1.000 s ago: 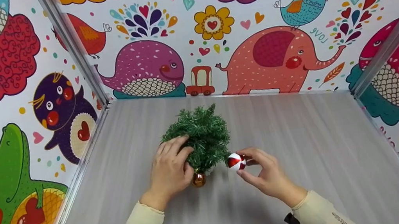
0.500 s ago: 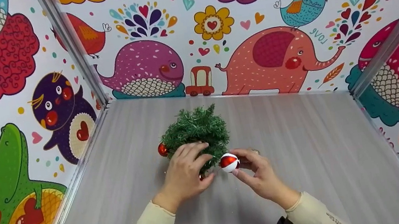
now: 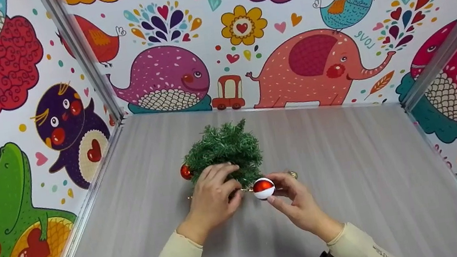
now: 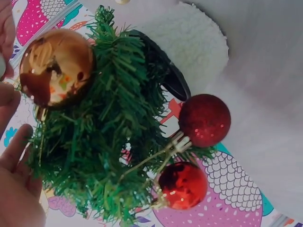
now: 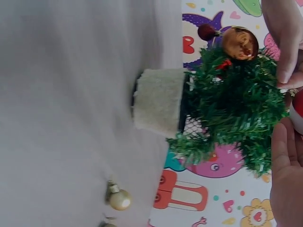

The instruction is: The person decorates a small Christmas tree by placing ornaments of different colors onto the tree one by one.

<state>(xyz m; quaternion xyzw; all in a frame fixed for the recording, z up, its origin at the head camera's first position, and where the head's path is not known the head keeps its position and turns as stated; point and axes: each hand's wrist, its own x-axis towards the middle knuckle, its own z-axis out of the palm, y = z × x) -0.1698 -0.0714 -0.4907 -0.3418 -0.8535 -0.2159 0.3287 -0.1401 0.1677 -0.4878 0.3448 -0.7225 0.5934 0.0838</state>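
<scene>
A small green Christmas tree point(image 3: 224, 145) stands in the middle of the table, its white pot point(image 5: 158, 101) seen side-on in the right wrist view. My right hand point(image 3: 300, 201) holds a red-and-white ball ornament point(image 3: 264, 189) between thumb and fingers, just right of the tree. My left hand point(image 3: 215, 196), in front of the branches, pinches the ornament's gold string at the fingertips. On the tree hang a copper bauble point(image 4: 57, 68), a glittery dark red bauble point(image 4: 204, 120) and a shiny red bauble point(image 4: 183, 185). The left hand hides the copper one from the head view.
A small pale gold bauble point(image 5: 120, 199) lies on the table, partly behind the right hand in the head view; another sits at the right wrist view's lower edge. Cartoon-printed walls point(image 3: 292, 69) enclose the grey table point(image 3: 349, 151).
My left hand has moved right, from the tree's left side to the ornament's string, uncovering a red bauble and covering the copper one. The right hand has shifted slightly left with the ornament.
</scene>
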